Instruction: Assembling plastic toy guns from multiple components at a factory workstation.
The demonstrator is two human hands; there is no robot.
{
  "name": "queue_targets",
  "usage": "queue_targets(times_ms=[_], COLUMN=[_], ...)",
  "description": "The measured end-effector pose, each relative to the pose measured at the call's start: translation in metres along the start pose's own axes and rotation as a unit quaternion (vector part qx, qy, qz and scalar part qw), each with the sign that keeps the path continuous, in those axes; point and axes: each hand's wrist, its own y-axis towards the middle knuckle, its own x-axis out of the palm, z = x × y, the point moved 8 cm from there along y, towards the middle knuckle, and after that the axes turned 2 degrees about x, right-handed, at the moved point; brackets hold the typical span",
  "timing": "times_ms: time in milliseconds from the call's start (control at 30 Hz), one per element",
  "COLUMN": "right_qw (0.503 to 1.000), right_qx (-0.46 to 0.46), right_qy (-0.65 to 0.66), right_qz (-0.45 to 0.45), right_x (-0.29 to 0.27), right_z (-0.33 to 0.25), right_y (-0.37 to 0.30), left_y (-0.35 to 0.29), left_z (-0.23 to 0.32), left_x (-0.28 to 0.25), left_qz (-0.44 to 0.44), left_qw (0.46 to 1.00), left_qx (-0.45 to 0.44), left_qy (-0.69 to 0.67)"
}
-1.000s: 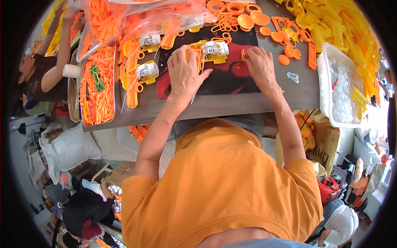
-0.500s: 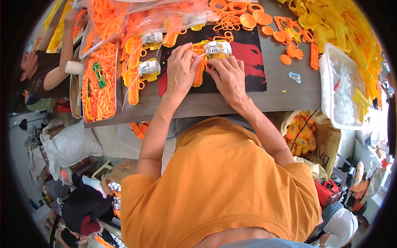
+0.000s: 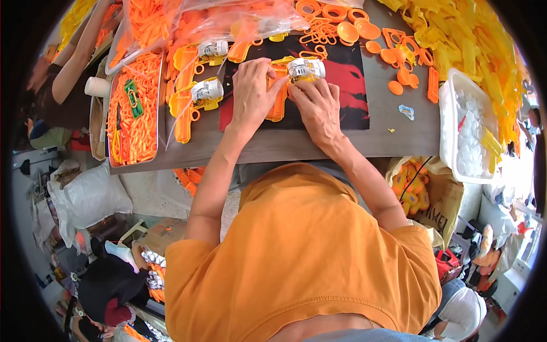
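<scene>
An orange plastic toy gun (image 3: 277,102) with a white cylinder (image 3: 307,68) at its top right lies on the black and red mat (image 3: 347,91). My left hand (image 3: 250,94) is on its left side, fingers bent and thumb reaching over the orange body. My right hand (image 3: 317,105) is closed at the lower side of the white cylinder, thumb and index finger together. The fingertips hide whatever small part lies between them. Thin wires show by the cylinder. Left of my hands lie two similar half-built toy guns, one with its white cylinder (image 3: 207,89) nearest me.
A tray of small orange parts (image 3: 145,145) stands at the left, a green piece (image 3: 135,98) on top. Orange rings and discs (image 3: 347,32) lie at the back. A white bin (image 3: 450,137) of clear pieces and yellow parts (image 3: 478,34) fill the right. Other people sit nearby.
My right fingertips have shifted up toward the white cylinder and now cover the trigger area. My left thumb has moved slightly to the right. The whole view has shifted a little.
</scene>
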Motion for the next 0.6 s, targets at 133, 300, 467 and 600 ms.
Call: queue_targets(times_ms=[133,300,467,600], right_qw=[0.994,0.992,0.999,0.998], right_qx=[-0.096,-0.063,0.018,0.05], right_qy=[-0.015,-0.099,-0.022,0.021], right_qz=[-0.05,-0.047,-0.025,0.026], right_x=[-0.005,0.014,-0.005,-0.026], right_z=[0.002,-0.025,-0.009,0.025], right_y=[0.006,-0.012,-0.003,0.025], left_y=[0.007,0.011,0.018,0.022], left_z=[-0.007,-0.009,-0.013,-0.017], left_x=[0.009,0.014,0.014,0.014], left_qz=[-0.022,-0.069,-0.108,-0.112], left_qw=[0.999,0.995,0.992,0.993], left_qx=[-0.012,-0.071,-0.062,0.018], left_qy=[-0.021,0.028,0.019,0.026])
